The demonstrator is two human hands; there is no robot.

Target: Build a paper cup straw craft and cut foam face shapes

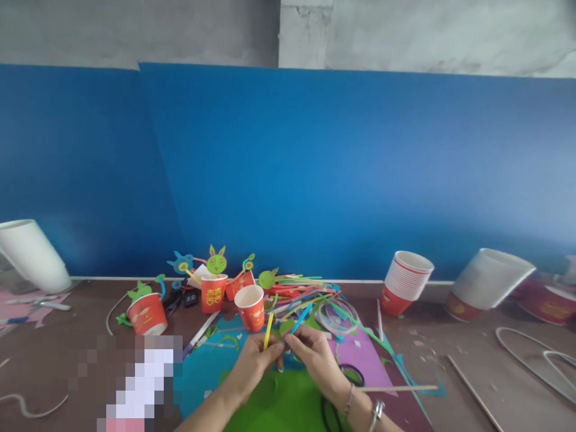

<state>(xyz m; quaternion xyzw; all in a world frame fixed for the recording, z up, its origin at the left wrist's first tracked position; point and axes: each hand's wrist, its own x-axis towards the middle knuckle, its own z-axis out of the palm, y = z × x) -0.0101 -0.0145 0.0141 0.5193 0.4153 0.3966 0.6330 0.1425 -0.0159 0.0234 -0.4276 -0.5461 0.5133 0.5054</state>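
My left hand is closed with a short yellow straw standing up from between its thumb and fingers. Close beside it, my right hand pinches a short blue straw that slants up to the right. The fingertips of both hands meet, and what lies between them is partly hidden. Just behind the fingers is a piece of green paper. A red paper cup stands upright behind my left hand. Below both hands lies a green sheet, and black scissors handles show by my right wrist.
Behind lie a pile of coloured straws, a roll of clear tape and a cup with a green rabbit face. Stacked cups stand right. A wooden stick and a marker lie on the table. The lower left is pixelated.
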